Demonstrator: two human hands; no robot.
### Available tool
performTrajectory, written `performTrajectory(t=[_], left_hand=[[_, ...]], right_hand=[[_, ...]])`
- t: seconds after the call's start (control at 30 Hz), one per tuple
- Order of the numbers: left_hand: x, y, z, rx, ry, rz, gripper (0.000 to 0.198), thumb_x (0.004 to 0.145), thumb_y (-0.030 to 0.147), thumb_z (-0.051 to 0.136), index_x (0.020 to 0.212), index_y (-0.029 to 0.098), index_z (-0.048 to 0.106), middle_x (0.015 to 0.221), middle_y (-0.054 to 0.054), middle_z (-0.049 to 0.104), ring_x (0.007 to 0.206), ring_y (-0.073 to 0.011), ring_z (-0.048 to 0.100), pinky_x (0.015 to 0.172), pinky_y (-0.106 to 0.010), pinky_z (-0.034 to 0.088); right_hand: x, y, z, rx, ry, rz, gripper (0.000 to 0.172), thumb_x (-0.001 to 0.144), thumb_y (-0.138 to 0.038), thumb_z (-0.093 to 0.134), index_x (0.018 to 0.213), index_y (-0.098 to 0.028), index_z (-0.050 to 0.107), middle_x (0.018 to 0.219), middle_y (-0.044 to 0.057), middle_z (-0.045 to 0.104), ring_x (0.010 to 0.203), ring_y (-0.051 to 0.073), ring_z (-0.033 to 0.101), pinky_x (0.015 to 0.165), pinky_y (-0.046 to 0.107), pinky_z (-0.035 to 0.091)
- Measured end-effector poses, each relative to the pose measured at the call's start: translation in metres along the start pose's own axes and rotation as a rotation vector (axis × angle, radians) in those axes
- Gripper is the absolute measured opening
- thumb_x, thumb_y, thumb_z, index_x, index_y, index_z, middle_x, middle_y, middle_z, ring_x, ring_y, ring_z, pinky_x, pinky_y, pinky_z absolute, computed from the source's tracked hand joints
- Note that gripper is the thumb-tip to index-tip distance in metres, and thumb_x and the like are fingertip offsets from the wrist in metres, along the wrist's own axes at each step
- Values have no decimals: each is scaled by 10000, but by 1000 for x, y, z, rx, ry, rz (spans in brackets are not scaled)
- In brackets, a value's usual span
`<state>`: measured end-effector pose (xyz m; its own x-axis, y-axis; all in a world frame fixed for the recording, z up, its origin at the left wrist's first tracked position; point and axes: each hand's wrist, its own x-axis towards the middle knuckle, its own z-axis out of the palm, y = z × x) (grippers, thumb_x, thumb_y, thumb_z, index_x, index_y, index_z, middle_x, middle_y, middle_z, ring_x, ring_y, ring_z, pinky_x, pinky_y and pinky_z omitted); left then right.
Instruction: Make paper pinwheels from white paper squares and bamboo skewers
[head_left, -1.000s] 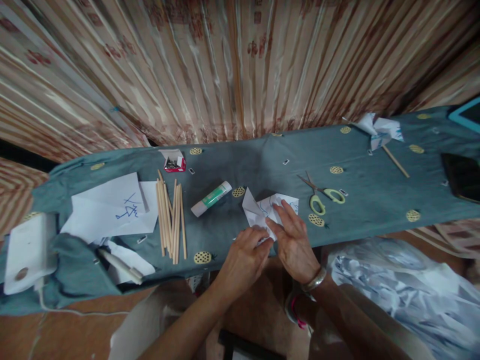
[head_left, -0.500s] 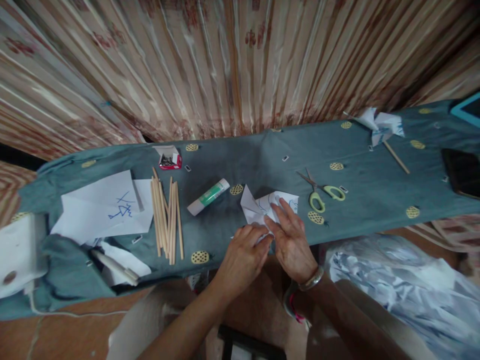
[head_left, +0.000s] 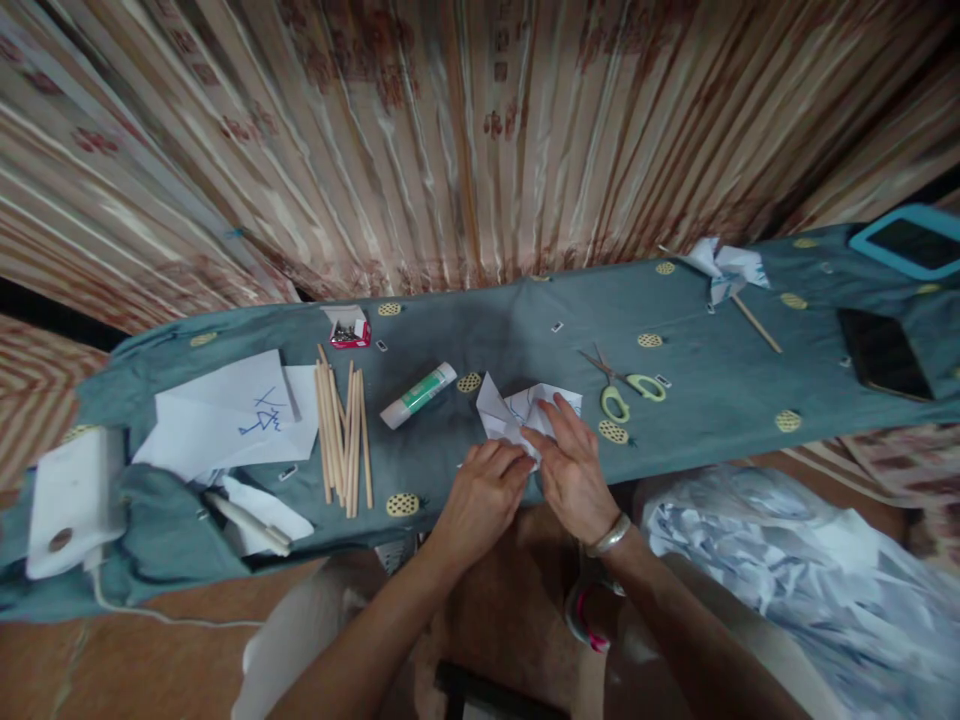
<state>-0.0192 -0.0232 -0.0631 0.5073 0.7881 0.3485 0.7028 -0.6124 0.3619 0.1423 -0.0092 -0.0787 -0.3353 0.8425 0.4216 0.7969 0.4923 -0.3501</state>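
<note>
A white sheet of paper (head_left: 491, 405) with blue pen lines lies partly folded at the table's near edge, one pointed flap standing up on its left. My left hand (head_left: 484, 495) has its fingers bent closed on the lower edge of this paper, hiding that corner. On the right part of the paper, the fingers and thumb of my right hand (head_left: 579, 485) press down and hold it. Scissors with green handles (head_left: 616, 385) lie open just right of the paper. To its left rests a glue stick (head_left: 418, 396) with a green label.
Wooden sticks (head_left: 351, 440) lie left of the glue stick, below a small red box of pins (head_left: 350, 328). Drawn-on paper sheets (head_left: 217, 415) and a white device (head_left: 75, 500) occupy the left end. Rightward are a paper pinwheel (head_left: 727, 268), a phone (head_left: 883, 352) and a blue-framed tablet (head_left: 911, 243).
The view has shifted, so the table's things appear moved sideways. Both hands stay on the paper; the right fingers have slid only slightly, and the left fingers sit closer over the folded edge.
</note>
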Motion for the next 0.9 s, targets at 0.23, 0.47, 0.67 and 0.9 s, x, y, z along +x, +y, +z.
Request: performTrajectory(t=[0.23, 0.47, 0.67, 0.9], left_hand=[[-1, -3, -4, 63, -21, 22, 188, 924, 177, 489, 1038, 149, 636, 1028, -75, 685, 938, -210, 567, 766, -358, 470], [-1, -21, -10, 106, 23, 19, 195, 894, 133, 523, 1039, 149, 652, 1064, -63, 691, 988, -221, 561, 823, -366, 460], [5, -36, -18, 157, 23, -54, 245, 879, 78, 483, 986, 166, 685, 1075, -75, 685, 1007, -241, 542, 831, -387, 450], [4, -15, -15, 52, 54, 4, 232, 909, 173, 492, 1080, 175, 650, 1113, -94, 662, 1047, -235, 526, 870, -407, 435]], right_hand=[[13, 29, -11, 34, 50, 146, 409, 883, -149, 368, 1224, -157, 593, 1386, 149, 514, 1362, 268, 394, 1084, 500, 373], [18, 45, -15, 39, 37, 243, 440, 901, -294, 421, 1273, -92, 541, 1242, 189, 632, 1150, 281, 600, 992, 442, 474], [14, 36, -32, 165, -6, 464, 342, 827, -324, 536, 1110, -170, 648, 862, 62, 740, 735, 212, 696, 728, 334, 552], [-1, 32, -42, 298, -74, 586, 318, 769, -373, 614, 1004, -168, 673, 718, 30, 718, 654, 200, 681, 648, 315, 520]])
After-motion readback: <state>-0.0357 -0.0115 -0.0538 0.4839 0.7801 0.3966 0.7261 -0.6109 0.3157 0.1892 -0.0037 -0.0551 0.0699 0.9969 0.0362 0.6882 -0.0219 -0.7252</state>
